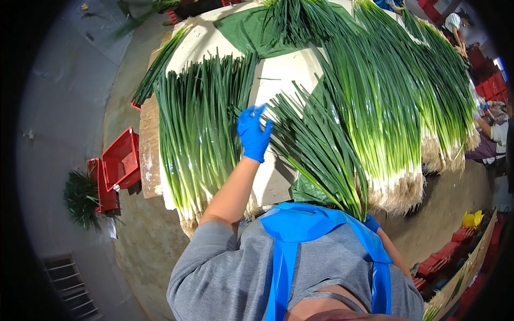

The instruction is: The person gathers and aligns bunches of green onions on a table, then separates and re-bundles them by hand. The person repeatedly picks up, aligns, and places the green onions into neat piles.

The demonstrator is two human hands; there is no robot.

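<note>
My left hand [254, 134], in a blue glove, is raised over the table between two groups of scallions. Its thumb stands apart from its fingers, and nothing shows held in it. On its left lies a thick row of scallions [201, 123], white roots toward me. To its right a looser bunch of scallions [321, 150] slants across the table, leaf tips far and left. The stem ends of that bunch converge at my gloved right hand [371, 222], low beside the apron. That hand appears closed round the stems, though the bunch and apron hide most of its fingers.
Large scallion piles [375, 123] cover the table's right side, roots overhanging the edge. A green cloth [241, 29] lies on the white tabletop [278, 69]. Red crates [122, 158] stand on the floor at left. Another person [455, 27] is at the far right.
</note>
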